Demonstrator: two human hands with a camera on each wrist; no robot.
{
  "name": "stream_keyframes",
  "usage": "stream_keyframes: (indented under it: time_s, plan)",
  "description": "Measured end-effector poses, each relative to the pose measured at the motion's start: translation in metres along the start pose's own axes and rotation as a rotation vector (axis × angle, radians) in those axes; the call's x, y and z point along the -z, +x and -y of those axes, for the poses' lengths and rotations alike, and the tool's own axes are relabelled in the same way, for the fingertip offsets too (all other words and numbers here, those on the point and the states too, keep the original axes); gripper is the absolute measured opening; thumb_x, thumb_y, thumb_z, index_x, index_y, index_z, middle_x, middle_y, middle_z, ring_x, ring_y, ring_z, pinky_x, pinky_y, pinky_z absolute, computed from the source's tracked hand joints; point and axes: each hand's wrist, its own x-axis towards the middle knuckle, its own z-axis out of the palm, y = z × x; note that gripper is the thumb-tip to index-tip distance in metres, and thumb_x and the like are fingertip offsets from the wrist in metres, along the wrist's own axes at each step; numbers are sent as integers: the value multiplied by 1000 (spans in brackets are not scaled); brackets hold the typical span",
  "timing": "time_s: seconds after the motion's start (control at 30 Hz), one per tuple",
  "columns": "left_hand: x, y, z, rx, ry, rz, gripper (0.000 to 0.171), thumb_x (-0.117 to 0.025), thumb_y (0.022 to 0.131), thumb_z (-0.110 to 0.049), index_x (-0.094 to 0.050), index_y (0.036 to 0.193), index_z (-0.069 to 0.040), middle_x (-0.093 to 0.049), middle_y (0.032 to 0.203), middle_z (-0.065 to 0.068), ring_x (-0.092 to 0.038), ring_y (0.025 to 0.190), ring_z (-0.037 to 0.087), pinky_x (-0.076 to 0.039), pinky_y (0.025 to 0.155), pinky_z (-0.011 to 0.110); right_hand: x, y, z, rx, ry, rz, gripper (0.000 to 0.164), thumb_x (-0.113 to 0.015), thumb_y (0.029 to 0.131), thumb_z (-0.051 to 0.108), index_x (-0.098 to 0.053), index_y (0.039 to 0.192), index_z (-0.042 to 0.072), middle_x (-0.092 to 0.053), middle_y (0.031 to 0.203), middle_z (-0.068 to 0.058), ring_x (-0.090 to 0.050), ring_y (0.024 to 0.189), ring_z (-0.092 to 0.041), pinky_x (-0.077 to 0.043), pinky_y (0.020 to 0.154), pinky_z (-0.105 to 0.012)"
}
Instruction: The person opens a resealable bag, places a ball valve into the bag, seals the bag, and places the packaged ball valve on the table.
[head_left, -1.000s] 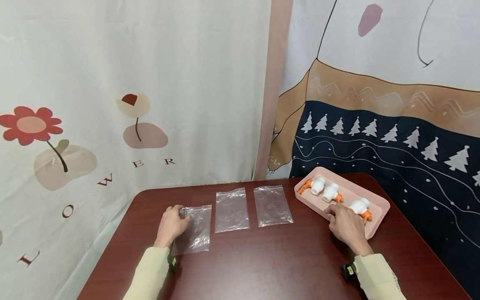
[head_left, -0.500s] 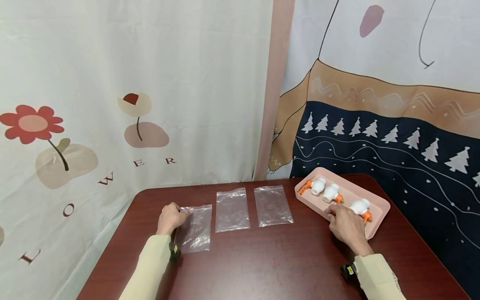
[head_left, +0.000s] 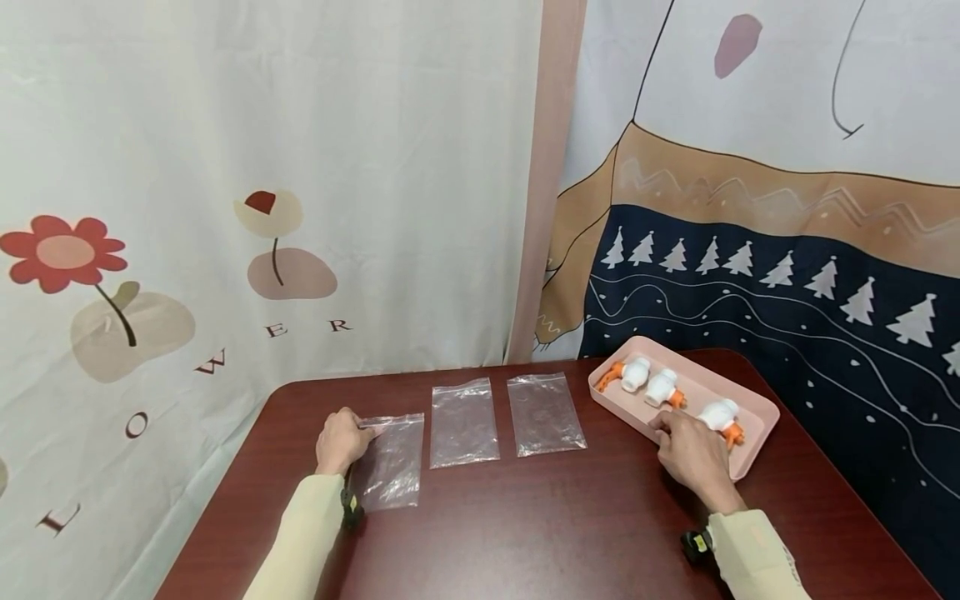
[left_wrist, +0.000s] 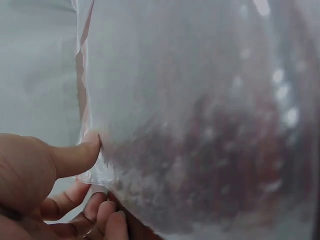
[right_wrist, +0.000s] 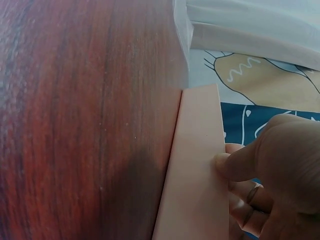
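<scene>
My left hand (head_left: 342, 442) pinches the top left corner of a clear zip bag (head_left: 397, 471). In the left wrist view the thumb lies on the bag's film (left_wrist: 200, 125), with the fingers curled behind it. My right hand (head_left: 693, 454) grips the near wall of a pink tray (head_left: 626, 410); the right wrist view has the thumb on the outside of that tray wall (right_wrist: 192, 165) and the fingers over its rim. Inside the tray lie three white, rounded pieces with orange ends: one at the left (head_left: 636, 375), one in the middle (head_left: 662, 387), one at the right (head_left: 720, 413).
Two more clear zip bags lie flat on the brown table (head_left: 510, 533): a middle bag (head_left: 463, 423) and a right bag (head_left: 546, 414). Behind the table hang a pale printed curtain (head_left: 420, 208) and a dark blue tree-patterned cloth (head_left: 750, 300).
My left hand has drawn back slightly to the left, from over the left bag to its top corner, and pinches it there. The right hand stays on the tray.
</scene>
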Motion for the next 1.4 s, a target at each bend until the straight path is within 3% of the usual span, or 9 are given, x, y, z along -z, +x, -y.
stream_keyframes:
  time_s: [0.23,0.63,0.97,1.2,1.4]
  plan:
    - [-6,-2,5,-3,-44,-68,22,-74,91,-20,-64,96,0,-65,99,23,-65,85,40,-54,74,56,0,0,-1,-4,-5,-3,16,-62,91,5,-75,99,9,-74,101,-14,-63,75,-26,-47,56,-41]
    - [1,-5,13,-35,-163,-56,15,-73,94,-16,-68,92,-2,-69,83,13,-62,72,25,-48,63,35,1,-1,0,-3,-4,-4,16,-63,91,5,-76,99,9,-74,101,-13,-65,76,-27,-49,56,-43]
    - [8,-7,18,-46,-292,-110,12,-72,96,-13,-69,95,-1,-69,87,16,-60,72,19,-47,58,26,1,0,0,-13,12,-1,16,-63,92,5,-76,100,10,-74,102,-14,-66,78,-28,-49,58,-45]
    - [13,-10,8,-72,-352,-137,12,-71,97,-12,-69,98,0,-73,93,19,-64,68,11,-50,57,23,0,-2,-2,-26,7,-12,16,-62,92,5,-76,99,10,-75,103,-14,-66,79,-28,-50,59,-45]
    - [18,-17,-5,-86,-425,-121,12,-68,99,-11,-67,102,0,-74,98,22,-68,71,15,-54,57,21,-1,-1,-1,-20,7,-21,16,-63,92,6,-76,99,11,-75,101,-12,-66,77,-27,-50,59,-45]
